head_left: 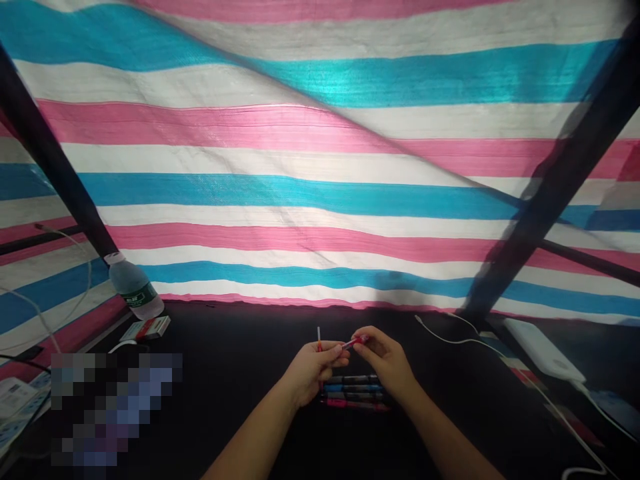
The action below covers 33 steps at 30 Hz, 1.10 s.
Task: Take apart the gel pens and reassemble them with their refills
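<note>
My left hand [313, 368] is closed in a pinch on a thin refill [319, 339] that stands upright with a red tip. My right hand [385, 360] pinches a red pen barrel [354, 343], pointed toward the left hand. The two hands are almost touching above the dark table [240, 373]. Under them lie three pens [354, 393] side by side: a dark one, a blue one and a pink one.
A plastic water bottle [134, 288] leans at the back left beside a small red-and-white box [147, 328]. A white power bank [543, 350] with white cables [450, 339] lies at the right. A striped pink, blue and white tarp [320, 167] closes the back.
</note>
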{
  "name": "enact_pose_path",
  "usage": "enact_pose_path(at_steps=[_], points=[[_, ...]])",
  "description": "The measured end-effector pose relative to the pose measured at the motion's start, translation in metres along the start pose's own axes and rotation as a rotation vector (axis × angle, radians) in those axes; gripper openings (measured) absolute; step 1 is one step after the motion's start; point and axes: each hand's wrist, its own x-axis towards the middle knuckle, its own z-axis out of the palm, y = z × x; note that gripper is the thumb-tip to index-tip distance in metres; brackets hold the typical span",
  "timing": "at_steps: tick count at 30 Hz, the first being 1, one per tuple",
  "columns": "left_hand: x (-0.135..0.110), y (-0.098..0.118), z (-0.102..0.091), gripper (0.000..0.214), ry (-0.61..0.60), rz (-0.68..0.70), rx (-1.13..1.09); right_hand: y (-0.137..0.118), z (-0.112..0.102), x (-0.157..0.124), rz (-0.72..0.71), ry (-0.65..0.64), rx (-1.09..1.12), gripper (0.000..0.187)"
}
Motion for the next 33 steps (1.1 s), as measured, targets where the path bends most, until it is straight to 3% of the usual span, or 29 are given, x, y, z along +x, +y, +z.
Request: enact_pose_path(at_steps=[4,14,18,20,27,30,33], points=[[-0.001,0.002,0.001,0.028,-0.036,-0.063,-0.078,0.001,-0.001,-0.001,-0.035,0.043,-0.017,0.02],[-0.002,0.005,0.001,0.023,-0.041,-0.045,-0.142,-0.003,0.0,0.0,-0.009,0.116,0.098,0.023],[0.0,0.005,0.001,0.032,0.015,0.064,-0.02,-0.001,-0.002,0.003,-0.065,0.222,0.335,0.011],[0.0,0.004,0.001,0.036,0.041,0.146,0.129,-0.001,-0.004,0.003,-0.074,0.234,0.346,0.013],[-0.002,-0.001,0.0,0.019,0.079,0.571,0.624,-0.004,0.002,-0.003,-0.041,-0.063,-0.28,0.016],[0.0,-0.004,0.0,0.019,0.099,0.564,0.565,-0.003,0.006,-0.003,-0.014,-0.015,-0.251,0.03],[0.004,-0.003,-0.002,0.03,0.149,0.461,0.376,0.0,0.005,0.0,0.144,0.057,0.035,0.037]])
